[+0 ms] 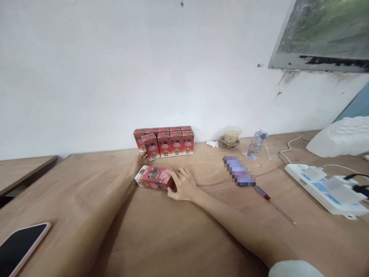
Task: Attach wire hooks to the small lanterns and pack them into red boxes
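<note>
A red printed cardboard box (154, 174) lies on its side on the table, its white-edged end towards the left. My right hand (183, 185) is closed around its right end, thumb in front and fingers over the top; that end is partly hidden and looks dark, perhaps with a flap. Just beyond the box's left end is my left hand (139, 161), its fingertips close to the lower left edge of a standing red box (150, 147). Whether they touch it is unclear, and the lying box covers part of the hand. This standing box sits slightly askew beside the upright boxes (176, 143), which form two rows.
At right are a lidded cup (232, 134) in a cardboard holder, a crumpled tissue (212, 144), a water bottle (256, 143), a pixelated phone-like object (239, 171), a screwdriver (273, 204) and a power strip (325, 190) with cables. A phone (21, 248) lies front left. The wall is behind.
</note>
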A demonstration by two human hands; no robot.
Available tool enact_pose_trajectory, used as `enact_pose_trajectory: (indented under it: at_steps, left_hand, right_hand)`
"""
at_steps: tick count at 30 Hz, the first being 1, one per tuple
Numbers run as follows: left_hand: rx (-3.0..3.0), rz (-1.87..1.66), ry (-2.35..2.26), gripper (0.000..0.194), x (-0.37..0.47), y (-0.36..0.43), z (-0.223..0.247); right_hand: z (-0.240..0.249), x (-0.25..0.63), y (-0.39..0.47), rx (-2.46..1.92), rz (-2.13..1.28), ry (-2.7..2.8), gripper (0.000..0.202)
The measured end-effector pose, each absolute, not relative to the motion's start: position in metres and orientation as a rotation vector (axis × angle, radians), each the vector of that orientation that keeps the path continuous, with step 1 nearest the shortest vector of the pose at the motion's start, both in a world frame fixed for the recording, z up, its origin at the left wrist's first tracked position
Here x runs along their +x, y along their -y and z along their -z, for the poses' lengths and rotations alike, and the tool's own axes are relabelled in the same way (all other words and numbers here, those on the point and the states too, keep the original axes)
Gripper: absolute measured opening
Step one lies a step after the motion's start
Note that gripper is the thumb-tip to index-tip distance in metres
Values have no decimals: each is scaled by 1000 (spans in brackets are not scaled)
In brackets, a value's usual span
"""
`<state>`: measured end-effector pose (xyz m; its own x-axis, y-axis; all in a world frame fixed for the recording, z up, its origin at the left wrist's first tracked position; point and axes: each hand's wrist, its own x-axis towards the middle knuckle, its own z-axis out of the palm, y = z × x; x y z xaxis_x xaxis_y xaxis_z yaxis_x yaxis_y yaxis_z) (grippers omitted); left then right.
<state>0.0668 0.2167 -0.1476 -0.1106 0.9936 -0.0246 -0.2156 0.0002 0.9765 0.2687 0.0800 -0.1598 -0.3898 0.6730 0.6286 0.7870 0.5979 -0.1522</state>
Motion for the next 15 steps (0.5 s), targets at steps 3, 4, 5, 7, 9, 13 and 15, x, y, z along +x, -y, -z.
enact_pose_trajectory:
  at_steps: [3,4,5,7,9,13,15]
  left_hand:
    - [1037,-1364,-1165,44,70,-224,141]
    - [1055,-1373,-1191,42,69,-224,137]
    - [1076,-1389,-1222,41,66,-222,133]
    - [1132,-1436,-1280,36,59,-211,117]
    - [1224,-1485,-1302,29,51,-189,90]
    - [1627,-1424,-1024,23,42,-106,25]
    - [1734,-1303,-838,32,37,-56,9]
  right_hand:
    - [161,269,-81,-1168,67,2185,58]
    - [162,269,-82,-1163,-4,2190,57]
    - [162,269,-83,-1150,-74,2193,56]
    - [162,270,-85,-1113,-182,2194,54]
    - [162,271,-85,-1075,-240,2202,53]
    - [164,273,-85,-1056,-275,2216,53]
    - [166,273,-84,-1042,-273,2209,53]
